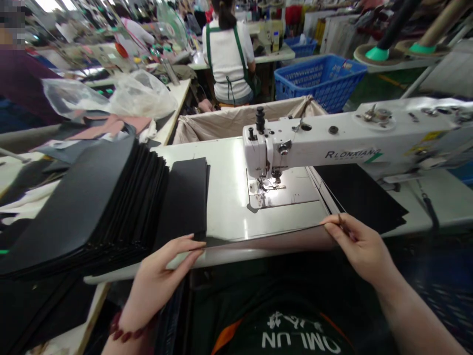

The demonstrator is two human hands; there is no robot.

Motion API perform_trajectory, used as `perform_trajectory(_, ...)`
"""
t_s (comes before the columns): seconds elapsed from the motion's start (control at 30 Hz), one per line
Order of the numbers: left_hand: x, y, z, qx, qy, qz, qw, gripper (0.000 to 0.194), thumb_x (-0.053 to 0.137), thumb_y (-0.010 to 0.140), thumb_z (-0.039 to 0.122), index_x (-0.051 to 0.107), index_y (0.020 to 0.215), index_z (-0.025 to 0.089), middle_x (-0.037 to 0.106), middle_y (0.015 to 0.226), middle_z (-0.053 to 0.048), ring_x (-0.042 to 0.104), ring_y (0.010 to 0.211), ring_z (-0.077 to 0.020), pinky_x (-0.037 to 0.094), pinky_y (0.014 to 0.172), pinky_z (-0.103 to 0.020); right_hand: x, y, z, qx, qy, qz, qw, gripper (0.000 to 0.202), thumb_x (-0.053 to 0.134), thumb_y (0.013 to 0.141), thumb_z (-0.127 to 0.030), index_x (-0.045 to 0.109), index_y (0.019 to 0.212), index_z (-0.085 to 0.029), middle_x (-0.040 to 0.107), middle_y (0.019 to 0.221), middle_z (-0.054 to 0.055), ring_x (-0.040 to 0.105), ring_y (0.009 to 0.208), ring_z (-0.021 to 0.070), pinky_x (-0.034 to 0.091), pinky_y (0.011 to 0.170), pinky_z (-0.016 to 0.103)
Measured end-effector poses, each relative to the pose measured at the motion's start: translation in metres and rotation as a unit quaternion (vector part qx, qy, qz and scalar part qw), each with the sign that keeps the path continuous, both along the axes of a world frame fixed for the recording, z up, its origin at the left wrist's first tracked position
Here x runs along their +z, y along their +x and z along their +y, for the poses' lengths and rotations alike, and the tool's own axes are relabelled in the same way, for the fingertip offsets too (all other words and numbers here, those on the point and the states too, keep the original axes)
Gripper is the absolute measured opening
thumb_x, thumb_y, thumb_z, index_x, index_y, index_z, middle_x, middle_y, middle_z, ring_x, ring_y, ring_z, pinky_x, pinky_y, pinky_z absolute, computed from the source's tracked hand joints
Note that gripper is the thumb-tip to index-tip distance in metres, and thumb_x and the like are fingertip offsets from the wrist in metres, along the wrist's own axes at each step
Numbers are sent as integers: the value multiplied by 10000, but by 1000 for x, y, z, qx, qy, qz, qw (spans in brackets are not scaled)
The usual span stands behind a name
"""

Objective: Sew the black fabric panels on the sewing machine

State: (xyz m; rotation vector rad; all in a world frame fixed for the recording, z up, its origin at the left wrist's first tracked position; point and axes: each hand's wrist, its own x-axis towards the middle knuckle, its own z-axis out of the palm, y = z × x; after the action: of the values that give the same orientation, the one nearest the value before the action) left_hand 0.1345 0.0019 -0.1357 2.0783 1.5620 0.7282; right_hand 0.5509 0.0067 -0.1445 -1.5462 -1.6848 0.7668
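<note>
My left hand (162,273) pinches the left end of a thin fabric panel (266,240) between thumb and fingers. At its other end, my right hand (360,246) grips the panel's corner the same way. The panel is stretched along the table's front edge, seen nearly edge-on, with a dark rim and a brownish face. A small dark brown object (343,226) is tucked in my right fingers; its kind is unclear. Beyond the panel stands a white sewing machine (306,140), its lit needle area (271,185) holding no cloth.
A tall stack of black panels (74,197) leans at left beside a smaller black pile (185,197). More black panels (362,197) lie under the machine arm. Behind are a cloth-lined bin (207,125), a blue basket (318,79) and a seated co-worker (229,59).
</note>
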Motion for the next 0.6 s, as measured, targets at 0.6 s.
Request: perform_trajectory(0.6, 56, 26, -13, 195, -287, -380, 858, 302, 663, 791, 467, 599, 873, 184, 523, 682, 21, 476, 541, -98, 372, 472, -171, 25, 5, -6, -7, -88, 12, 996, 312, 530, 880, -505, 665, 951, -232, 667, 840, 5, 621, 774, 190, 486, 658, 258)
